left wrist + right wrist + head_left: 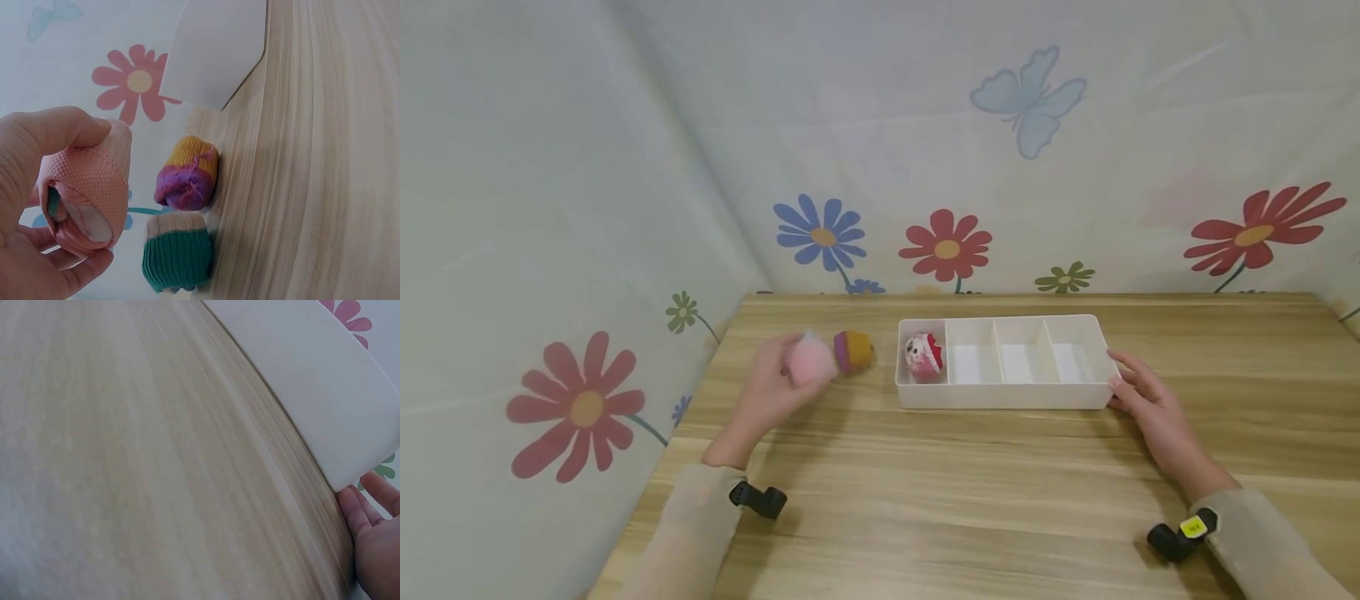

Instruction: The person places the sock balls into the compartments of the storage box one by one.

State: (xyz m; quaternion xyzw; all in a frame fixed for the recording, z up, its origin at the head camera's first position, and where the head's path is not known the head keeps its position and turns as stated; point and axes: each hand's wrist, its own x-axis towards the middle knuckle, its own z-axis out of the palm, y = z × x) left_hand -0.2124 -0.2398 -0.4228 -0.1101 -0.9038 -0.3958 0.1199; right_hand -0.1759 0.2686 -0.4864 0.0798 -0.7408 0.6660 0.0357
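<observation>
My left hand (767, 379) grips a pink rolled-up sock (810, 361) above the table, thumb on one side and fingers on the other. Right beside it, a yellow and purple rolled sock (853, 351) lies on the wood. A green and beige rolled sock (178, 251) sits near that one in the left wrist view; the head view hides it. The white divided box (1022, 397) has a pink, white and red rolled sock (924, 357) in its leftmost compartment. At the box's right end, my right hand (1153, 417) touches the wall with fairly straight fingers.
Wood-grain table (955, 492) spreads under everything. Behind it and along the left hangs a pale curtain (865, 108) printed with flowers and a butterfly. Thin walls divide the box into a row of compartments.
</observation>
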